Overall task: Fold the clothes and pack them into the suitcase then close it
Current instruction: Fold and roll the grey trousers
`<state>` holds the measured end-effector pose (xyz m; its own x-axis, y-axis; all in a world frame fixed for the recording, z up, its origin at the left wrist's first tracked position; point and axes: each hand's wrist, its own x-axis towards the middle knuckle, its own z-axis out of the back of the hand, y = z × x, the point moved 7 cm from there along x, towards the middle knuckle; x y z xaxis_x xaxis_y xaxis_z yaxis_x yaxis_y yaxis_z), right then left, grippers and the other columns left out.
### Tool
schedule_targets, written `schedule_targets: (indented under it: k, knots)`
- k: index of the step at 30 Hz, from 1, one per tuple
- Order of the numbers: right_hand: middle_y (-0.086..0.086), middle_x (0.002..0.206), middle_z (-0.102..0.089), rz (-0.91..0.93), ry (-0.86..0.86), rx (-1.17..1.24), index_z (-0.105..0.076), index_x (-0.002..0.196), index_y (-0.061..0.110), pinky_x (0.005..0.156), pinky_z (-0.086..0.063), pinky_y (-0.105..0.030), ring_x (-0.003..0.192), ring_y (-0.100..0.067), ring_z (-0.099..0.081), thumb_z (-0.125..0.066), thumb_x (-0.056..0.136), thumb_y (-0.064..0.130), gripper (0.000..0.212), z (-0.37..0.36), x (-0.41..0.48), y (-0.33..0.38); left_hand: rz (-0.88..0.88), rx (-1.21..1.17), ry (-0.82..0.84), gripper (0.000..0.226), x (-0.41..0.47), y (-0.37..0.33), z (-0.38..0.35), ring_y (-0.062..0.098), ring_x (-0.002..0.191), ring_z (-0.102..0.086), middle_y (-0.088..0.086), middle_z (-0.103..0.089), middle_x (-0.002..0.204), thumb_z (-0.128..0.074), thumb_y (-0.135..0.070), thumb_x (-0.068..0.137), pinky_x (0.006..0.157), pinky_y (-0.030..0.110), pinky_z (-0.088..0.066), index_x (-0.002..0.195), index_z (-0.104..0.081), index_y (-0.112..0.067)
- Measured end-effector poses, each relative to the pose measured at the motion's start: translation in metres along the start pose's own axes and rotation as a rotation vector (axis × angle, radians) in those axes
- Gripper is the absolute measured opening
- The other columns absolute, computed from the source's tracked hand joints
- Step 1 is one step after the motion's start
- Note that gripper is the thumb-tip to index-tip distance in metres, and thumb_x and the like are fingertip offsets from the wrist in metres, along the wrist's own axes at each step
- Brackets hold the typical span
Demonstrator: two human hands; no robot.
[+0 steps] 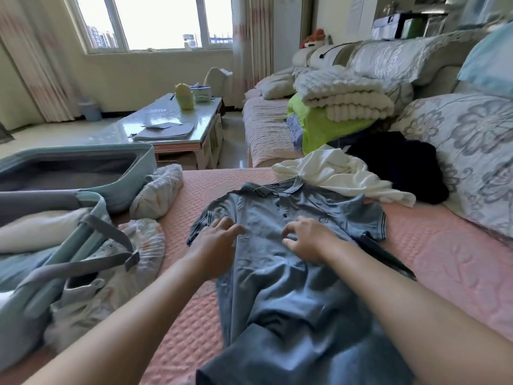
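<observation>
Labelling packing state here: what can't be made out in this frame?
Head view only.
1. suitcase: contents mostly hidden by its own wall and straps; left edge crops it.
2. polo shirt: hem cut off by the bottom edge.
3. dark garment: shape unclear, partly under the white garment.
4. right hand: bent fingers hide whether it pinches fabric.

I kneel over a pink quilted bedcover (444, 259). To my right a big pillow (466, 151) with a grey flower print leans at its edge, with a pale blue cushion (491, 59) above it. Beyond, a folded cream blanket (344, 95) sits on lime-green cloth (324, 126) on the covered sofa (266, 126). Ahead stands a glossy coffee table (119, 129) with a stack of papers (166, 130) and a yellow-green bag-like thing (184, 95). Past it, a blue bin (90, 109) stands near the pinkish curtain (33, 59) that flanks the bright window (150, 20).
</observation>
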<state>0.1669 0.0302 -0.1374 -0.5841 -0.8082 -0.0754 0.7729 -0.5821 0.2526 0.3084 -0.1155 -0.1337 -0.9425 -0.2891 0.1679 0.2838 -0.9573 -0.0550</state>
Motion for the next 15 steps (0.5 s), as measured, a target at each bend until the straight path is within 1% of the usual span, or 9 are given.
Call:
schedule_targets:
  k: [2, 4, 6, 7, 8, 10, 12, 13, 15]
  knots:
    - [0.006, 0.117, -0.056, 0.048, 0.001, 0.047, -0.066, 0.115, 0.032, 0.095, -0.047, -0.033, 0.112, -0.018, -0.058, -0.056, 0.094, 0.043, 0.026, 0.002, -0.028, 0.020, -0.015, -0.059, 0.016, 0.037, -0.029, -0.008, 0.014, 0.014, 0.105, -0.051, -0.005, -0.051, 0.121, -0.053, -0.012, 0.089, 0.082, 0.031, -0.045, 0.121, -0.054, -0.031]
    - [0.010, 0.104, -0.056, 0.105, 0.010, 0.046, -0.068, 0.106, 0.032, 0.085, -0.045, -0.028, 0.102, -0.015, -0.059, -0.059, 0.092, 0.041, 0.019, 0.001, -0.056, 0.041, 0.002, -0.114, 0.064, 0.021, -0.055, -0.015, 0.024, 0.009, 0.087, -0.048, -0.010, -0.057, 0.109, -0.053, -0.017, 0.090, 0.070, 0.024, -0.038, 0.103, -0.056, -0.033]
    - [0.012, 0.097, -0.057, 0.155, 0.029, 0.029, -0.068, 0.100, 0.031, 0.078, -0.043, -0.026, 0.092, -0.012, -0.057, -0.062, 0.090, 0.043, 0.017, -0.003, -0.083, 0.063, 0.004, -0.132, 0.206, 0.009, -0.078, -0.025, 0.022, 0.012, 0.082, -0.052, -0.012, -0.060, 0.095, -0.057, -0.024, 0.086, 0.068, 0.024, -0.039, 0.084, -0.054, -0.033]
    - [0.013, 0.093, -0.058, 0.176, 0.040, 0.041, -0.068, 0.098, 0.030, 0.076, -0.043, -0.026, 0.088, -0.010, -0.056, -0.064, 0.089, 0.046, 0.020, -0.005, -0.096, 0.072, 0.023, -0.162, 0.315, 0.008, -0.090, -0.030, 0.017, 0.014, 0.083, -0.055, -0.011, -0.061, 0.092, -0.060, -0.031, 0.084, 0.069, 0.025, -0.041, 0.079, -0.053, -0.033]
    - [0.014, 0.091, -0.059, 0.193, 0.052, 0.062, -0.068, 0.096, 0.030, 0.074, -0.043, -0.026, 0.085, -0.009, -0.055, -0.066, 0.086, 0.051, 0.024, -0.008, -0.108, 0.081, 0.047, -0.205, 0.428, 0.009, -0.102, -0.036, 0.012, 0.015, 0.084, -0.057, -0.010, -0.063, 0.090, -0.063, -0.039, 0.083, 0.071, 0.026, -0.043, 0.080, -0.057, -0.033]
    - [0.013, 0.088, -0.062, 0.227, 0.106, 0.111, -0.064, 0.095, 0.031, 0.072, -0.046, -0.028, 0.082, -0.010, -0.058, -0.069, 0.078, 0.063, 0.036, -0.015, -0.133, 0.099, 0.065, -0.250, 0.583, 0.026, -0.121, -0.047, 0.009, 0.013, 0.086, -0.059, -0.010, -0.065, 0.091, -0.066, -0.054, 0.079, 0.072, 0.026, -0.044, 0.089, -0.064, -0.030]
    - [0.012, 0.095, -0.062, 0.240, 0.242, 0.108, -0.058, 0.104, 0.034, 0.080, -0.050, -0.031, 0.089, -0.013, -0.060, -0.073, 0.067, 0.072, 0.055, -0.032, -0.156, 0.113, 0.068, -0.244, 0.666, 0.046, -0.137, -0.053, 0.007, 0.011, 0.088, -0.060, -0.009, -0.067, 0.097, -0.071, -0.065, 0.072, 0.074, 0.027, -0.047, 0.100, -0.066, -0.030]
    - [0.011, 0.104, -0.058, 0.242, 0.319, 0.064, -0.053, 0.113, 0.037, 0.087, -0.050, -0.032, 0.098, -0.014, -0.059, -0.076, 0.062, 0.072, 0.065, -0.042, -0.167, 0.117, 0.066, -0.243, 0.680, 0.054, -0.144, -0.054, 0.007, 0.011, 0.089, -0.061, -0.009, -0.067, 0.100, -0.073, -0.070, 0.067, 0.075, 0.027, -0.048, 0.104, -0.065, -0.032]
    - [0.005, 0.117, -0.046, 0.265, 0.392, -0.093, -0.039, 0.132, 0.039, 0.097, -0.046, -0.035, 0.111, -0.017, -0.051, -0.080, 0.060, 0.060, 0.085, -0.054, -0.183, 0.119, 0.066, -0.244, 0.671, 0.063, -0.153, -0.054, 0.008, 0.011, 0.092, -0.060, -0.010, -0.065, 0.105, -0.075, -0.074, 0.061, 0.078, 0.028, -0.048, 0.110, -0.061, -0.037]
